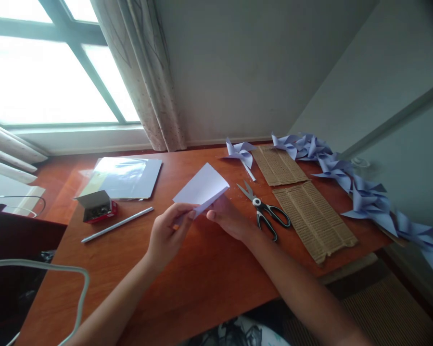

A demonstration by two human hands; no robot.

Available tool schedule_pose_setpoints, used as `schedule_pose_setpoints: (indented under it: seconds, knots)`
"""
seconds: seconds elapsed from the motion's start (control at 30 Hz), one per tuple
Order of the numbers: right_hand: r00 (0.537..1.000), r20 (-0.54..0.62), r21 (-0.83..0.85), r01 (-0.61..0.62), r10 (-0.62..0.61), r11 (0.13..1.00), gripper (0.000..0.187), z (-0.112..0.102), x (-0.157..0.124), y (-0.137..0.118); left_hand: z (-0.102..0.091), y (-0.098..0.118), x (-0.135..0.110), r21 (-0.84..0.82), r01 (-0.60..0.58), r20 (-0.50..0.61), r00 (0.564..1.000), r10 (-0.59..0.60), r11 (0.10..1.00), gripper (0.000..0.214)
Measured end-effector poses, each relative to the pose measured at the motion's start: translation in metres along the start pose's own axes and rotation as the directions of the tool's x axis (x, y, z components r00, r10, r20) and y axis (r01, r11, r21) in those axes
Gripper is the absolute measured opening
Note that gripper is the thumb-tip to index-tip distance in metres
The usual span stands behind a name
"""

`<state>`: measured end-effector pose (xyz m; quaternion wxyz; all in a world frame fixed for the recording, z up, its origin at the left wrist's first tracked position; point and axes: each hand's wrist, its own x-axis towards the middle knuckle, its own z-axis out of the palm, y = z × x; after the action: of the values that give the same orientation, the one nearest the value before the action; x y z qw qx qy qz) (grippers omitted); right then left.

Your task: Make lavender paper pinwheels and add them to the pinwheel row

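A folded sheet of pale lilac paper [203, 186] is held a little above the wooden table [187, 278], near its middle. My left hand [168, 233] pinches the paper's near corner between thumb and fingers. My right hand [229, 218] grips the paper from the right, its fingers partly under the sheet. Black-handled scissors [265, 211] lie just right of my right hand, blades apart.
A stack of lilac sheets [128, 177], a small open box of pins [95, 206] and a thin white stick [117, 224] lie to the left. Two brown corrugated cardboard strips [312, 216] lie to the right. Several paper pinwheels [368, 197] line the right edge, one [240, 153] at the back.
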<state>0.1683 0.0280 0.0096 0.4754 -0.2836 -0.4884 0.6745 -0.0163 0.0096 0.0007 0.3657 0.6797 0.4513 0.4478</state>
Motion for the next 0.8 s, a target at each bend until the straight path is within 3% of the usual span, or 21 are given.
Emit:
schedule_pose_setpoints:
  seconds: [0.1, 0.23, 0.33, 0.53, 0.63, 0.8]
  knots:
    - [1.000, 0.000, 0.024, -0.026, 0.026, 0.999, 0.068, -0.002, 0.003, 0.005, -0.001, -0.002, -0.001, -0.125, 0.107, -0.030, 0.993, -0.111, 0.986, 0.017]
    - [0.993, -0.075, 0.081, -0.085, 0.091, 0.993, 0.058, -0.008, 0.004, 0.014, -0.002, -0.003, -0.001, -0.180, 0.155, 0.038, 0.988, -0.151, 0.971, 0.017]
    - [0.987, -0.135, 0.121, -0.073, 0.090, 0.990, 0.050, -0.010, 0.003, 0.017, -0.001, -0.003, 0.000, -0.129, 0.127, 0.032, 0.992, -0.124, 0.983, 0.015]
    - [0.973, -0.222, 0.078, -0.048, 0.065, 0.996, 0.048, -0.008, -0.001, 0.012, -0.003, -0.002, 0.002, 0.072, 0.034, -0.090, 0.996, -0.028, 0.997, 0.016]
    - [0.975, -0.216, 0.074, -0.046, 0.061, 0.996, 0.046, -0.007, -0.002, 0.010, -0.005, -0.002, 0.003, 0.128, 0.025, -0.115, 0.993, -0.010, 0.991, 0.016]
    - [0.981, -0.181, 0.072, -0.054, 0.067, 0.996, 0.057, -0.007, -0.003, 0.009, -0.005, -0.001, 0.003, 0.177, 0.000, -0.136, 0.990, 0.025, 0.984, 0.013]
